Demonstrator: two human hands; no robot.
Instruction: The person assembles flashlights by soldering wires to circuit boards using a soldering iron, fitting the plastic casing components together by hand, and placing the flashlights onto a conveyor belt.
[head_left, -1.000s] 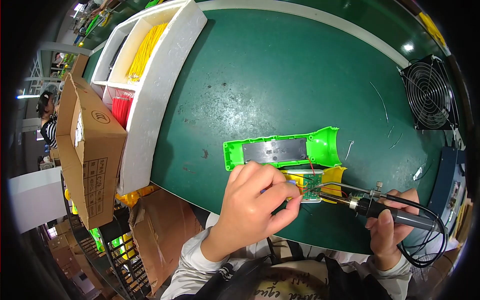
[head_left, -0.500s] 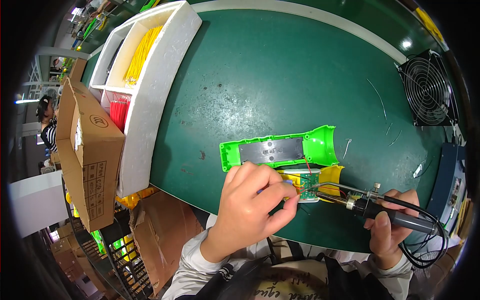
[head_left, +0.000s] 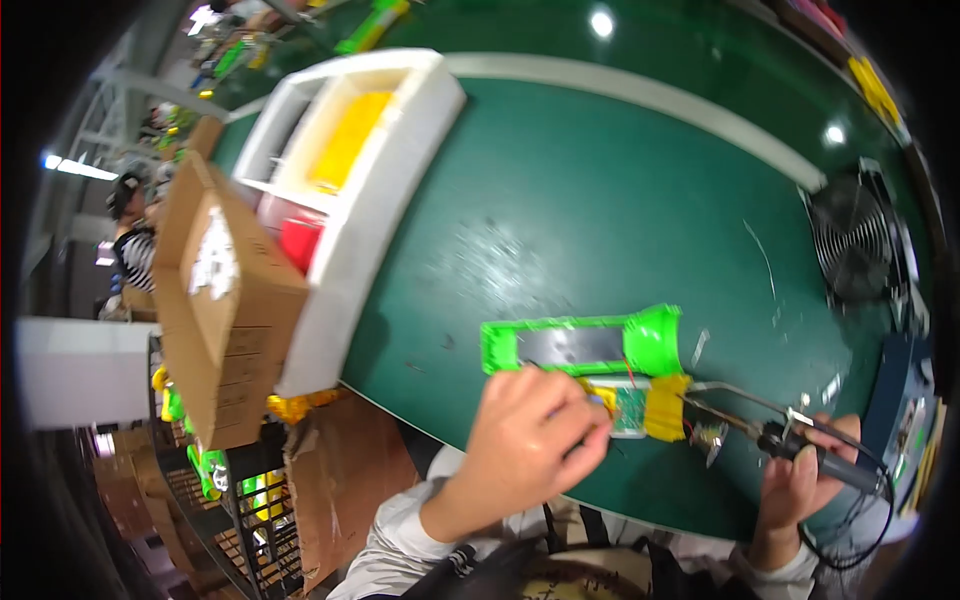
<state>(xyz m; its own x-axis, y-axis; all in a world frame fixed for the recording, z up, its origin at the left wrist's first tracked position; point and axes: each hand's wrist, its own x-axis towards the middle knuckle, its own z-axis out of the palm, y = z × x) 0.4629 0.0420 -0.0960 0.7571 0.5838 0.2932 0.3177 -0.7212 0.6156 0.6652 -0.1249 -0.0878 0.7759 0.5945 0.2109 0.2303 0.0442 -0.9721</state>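
Note:
My right hand [head_left: 797,485] is closed around the dark handle of a soldering iron [head_left: 838,466] with a thin metal feed tube alongside. Its tip points left, over or beside the right end of a yellow housing [head_left: 666,408]. A small green circuit board [head_left: 630,410] with wires lies in that housing. My left hand [head_left: 535,430] is pinched at the board's left end; its fingers hide what they hold. Just behind lies a green housing half [head_left: 655,340] with a black plate [head_left: 570,345] inside and a red wire at its right. A small shiny round part [head_left: 711,438] sits right of the yellow housing.
A white foam box [head_left: 400,190] of yellow and red wires stands at left, beside an open cardboard carton [head_left: 240,340]. A black fan [head_left: 853,240] and a blue-grey device [head_left: 882,415] are at right. Wire scraps lie on the green table [head_left: 600,200]. Another person [head_left: 132,230] sits far left.
The soldering iron's tip has drawn right, away from the circuit board. My left hand remains pinched by the board. The whole view has shifted and is blurred.

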